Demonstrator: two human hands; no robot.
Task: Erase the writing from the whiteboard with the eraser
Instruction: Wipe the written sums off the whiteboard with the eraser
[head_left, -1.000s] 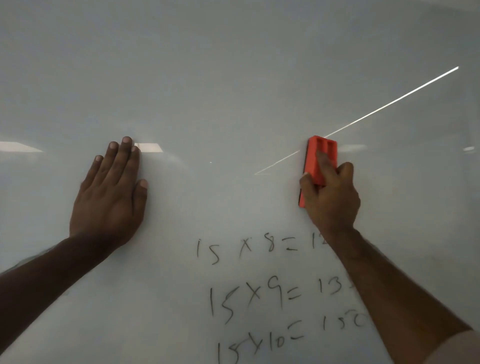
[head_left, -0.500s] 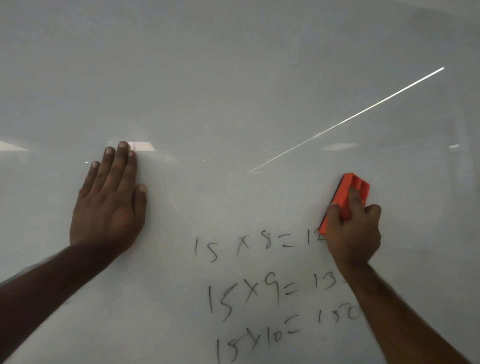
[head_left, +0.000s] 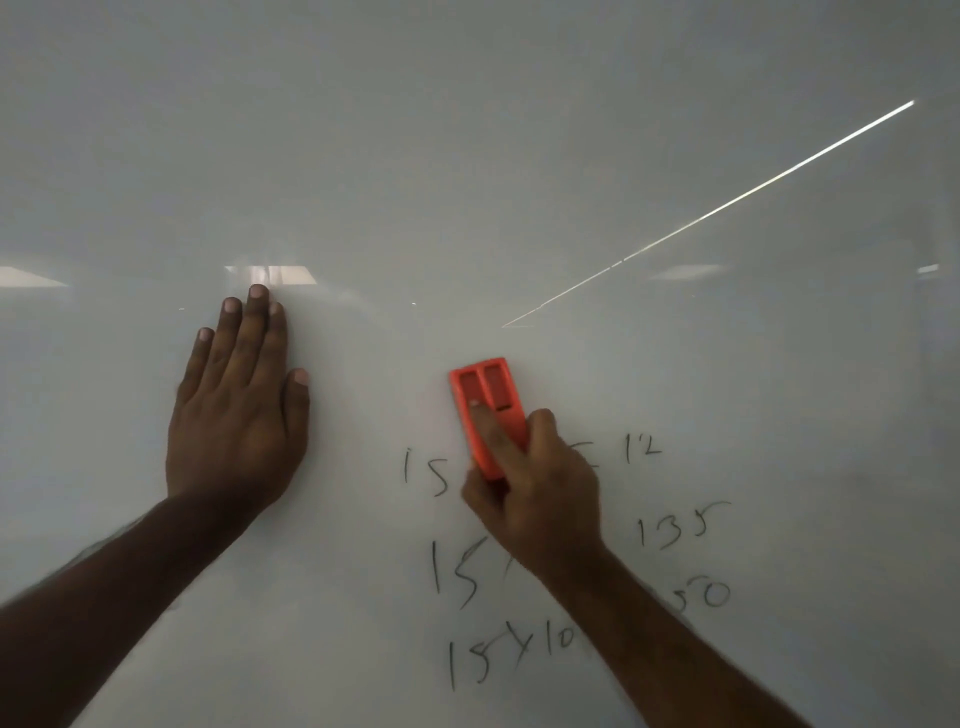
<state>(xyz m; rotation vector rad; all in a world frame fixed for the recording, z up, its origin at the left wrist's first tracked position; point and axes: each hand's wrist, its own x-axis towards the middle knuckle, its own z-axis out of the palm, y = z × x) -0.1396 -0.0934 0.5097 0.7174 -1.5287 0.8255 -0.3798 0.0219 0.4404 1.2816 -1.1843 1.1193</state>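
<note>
A whiteboard (head_left: 467, 156) fills the view. My right hand (head_left: 535, 488) grips an orange eraser (head_left: 485, 400) and presses it flat on the board over the middle of the top line of black writing (head_left: 644, 449). That line shows "15" to the left of the hand and "12" to the right. Two more lines of sums (head_left: 675, 527) run below, partly hidden by my right forearm. My left hand (head_left: 239, 410) lies flat on the board to the left, fingers together, holding nothing.
A bright diagonal streak of reflected light (head_left: 727, 205) crosses the upper right of the board. Ceiling light reflections (head_left: 270, 273) show across the middle. The upper half of the board carries no writing.
My right hand has swept the eraser down and then left, from above the writing onto the middle of the top line. The left hand has stayed pressed in place.
</note>
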